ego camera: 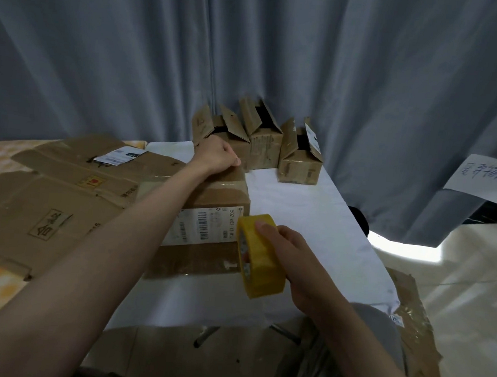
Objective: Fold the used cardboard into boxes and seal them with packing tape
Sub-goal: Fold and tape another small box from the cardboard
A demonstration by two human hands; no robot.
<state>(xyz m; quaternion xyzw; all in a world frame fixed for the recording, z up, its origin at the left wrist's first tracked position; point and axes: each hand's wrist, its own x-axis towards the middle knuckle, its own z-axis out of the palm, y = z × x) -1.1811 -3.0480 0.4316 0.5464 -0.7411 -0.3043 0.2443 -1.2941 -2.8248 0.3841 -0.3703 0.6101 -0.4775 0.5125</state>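
Room: grey curtain [250,56] hangs behind a desk [312,222] under a white cover; pale tiled floor [470,277] to the right.
Far edge of desk: three small boxes [266,144] stand in a row, bodies folded up, top flaps open and standing.
Left edge of desk: flat cardboard [49,204] lies in overlapping sheets, unfolded, some running off onto a yellow-patterned surface beside the desk.
Box in hand: a larger box [210,215] sits near the middle of the desk, touching the flat cardboard, its white barcode label facing the person. Its top looks closed, with glossy tape across the far end.
Left hand: the left hand [217,155] reaches across the box and presses on its far top edge, fingers curled over the rim; whether it pins a tape end there I cannot tell.
Right hand: the right hand [284,249] grips a yellow tape roll [261,255], thumb on the outer face, fingers wrapped through the core, held just off the near right corner of the box.
Floor: another flattened sheet [413,332] lies by the right edge of the desk, a further one under the near edge.
Progress: judging by the layout, three small boxes are formed but their tops are unsealed; the large box seems to be mid-sealing; several flat sheets remain to be folded. The task looks well short of half done.
Left to do: finish the tape run on this box, close and tape the three small ones, then fold the remaining cardboard.
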